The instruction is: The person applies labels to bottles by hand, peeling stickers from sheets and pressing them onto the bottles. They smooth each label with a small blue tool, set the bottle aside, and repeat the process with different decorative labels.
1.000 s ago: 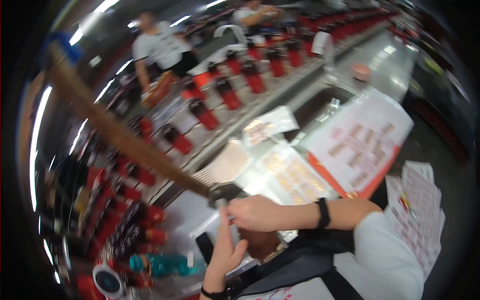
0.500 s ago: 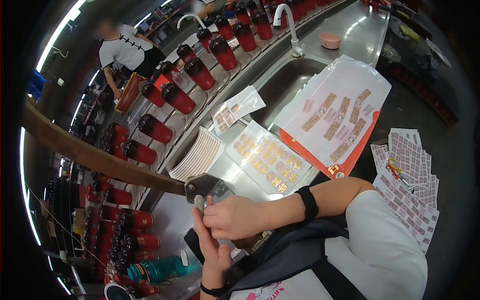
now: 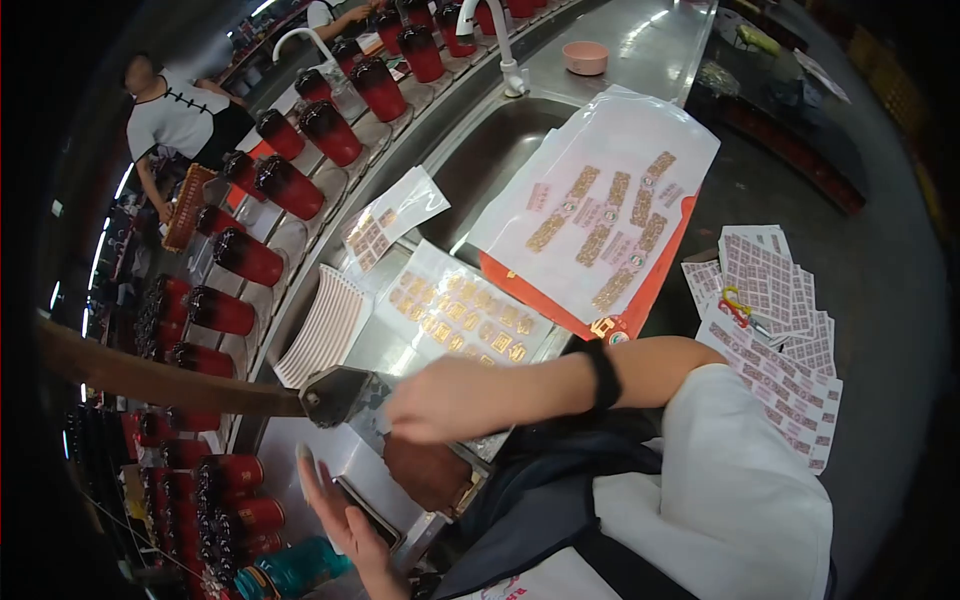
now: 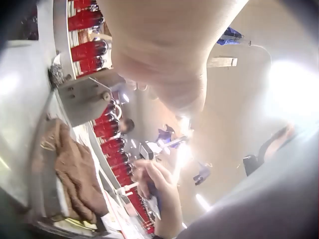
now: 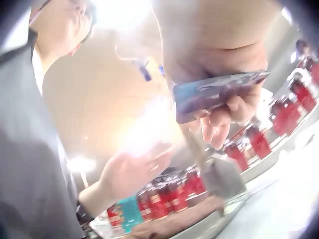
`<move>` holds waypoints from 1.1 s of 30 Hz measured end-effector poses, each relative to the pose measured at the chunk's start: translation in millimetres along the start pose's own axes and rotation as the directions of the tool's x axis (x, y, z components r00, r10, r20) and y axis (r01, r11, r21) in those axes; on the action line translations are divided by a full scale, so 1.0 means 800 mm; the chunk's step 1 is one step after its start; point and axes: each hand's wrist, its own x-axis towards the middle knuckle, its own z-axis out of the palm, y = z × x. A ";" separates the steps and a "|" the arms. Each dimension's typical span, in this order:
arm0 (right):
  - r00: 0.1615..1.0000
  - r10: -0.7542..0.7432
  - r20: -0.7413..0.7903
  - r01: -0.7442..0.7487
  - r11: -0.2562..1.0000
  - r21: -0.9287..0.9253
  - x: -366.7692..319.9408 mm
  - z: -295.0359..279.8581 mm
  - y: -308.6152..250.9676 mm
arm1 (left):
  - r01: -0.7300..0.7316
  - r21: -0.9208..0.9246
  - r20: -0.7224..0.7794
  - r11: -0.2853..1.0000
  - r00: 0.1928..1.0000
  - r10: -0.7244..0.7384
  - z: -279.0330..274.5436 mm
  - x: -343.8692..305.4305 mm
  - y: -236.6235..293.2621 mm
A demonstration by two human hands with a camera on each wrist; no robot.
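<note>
My left hand (image 3: 345, 520) is raised over the counter, fingers straight, a pale cover on one fingertip. It holds nothing. In the head view my right hand (image 3: 450, 400) is just above a brown cloth (image 3: 425, 472), slightly blurred. Its fingers curl round a flat bluish shiny plate (image 5: 214, 97), which shows in the right wrist view; its exact kind I cannot tell. A dark phone (image 3: 370, 512) lies behind the left hand. Left of the right hand, a metal bracket (image 3: 335, 395) ends a wooden bar (image 3: 180, 385). A sheet of gold character stickers (image 3: 465, 310) lies beyond the right hand.
Red jars with dark tops (image 3: 250, 255) line the conveyor at left. A sink (image 3: 505, 150) with a white faucet (image 3: 515, 75) lies ahead. Sticker sheets (image 3: 600, 200) cover a red folder. Scissors (image 3: 740, 308) rest on more sheets at right. A teal bottle (image 3: 295, 568) lies near left.
The hands were together by the bracket and have parted. The right hand has moved right over the brown cloth, the left hand has dropped lower. The head view has swung right.
</note>
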 end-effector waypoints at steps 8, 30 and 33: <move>0.682 0.629 -0.373 -0.630 0.765 0.137 -0.196 -0.235 0.204 | 0.026 0.532 0.126 0.846 0.986 -0.109 -0.004 -0.089 -0.006; 0.947 0.164 -0.277 -0.294 0.788 -0.541 0.440 -0.119 0.200 | -0.020 0.640 0.297 0.768 0.928 -0.223 0.008 -0.161 -0.066; 0.902 0.241 -0.359 -0.402 0.774 -0.490 0.501 -0.099 0.214 | -0.051 0.563 0.329 0.825 0.929 -0.167 0.007 -0.155 -0.071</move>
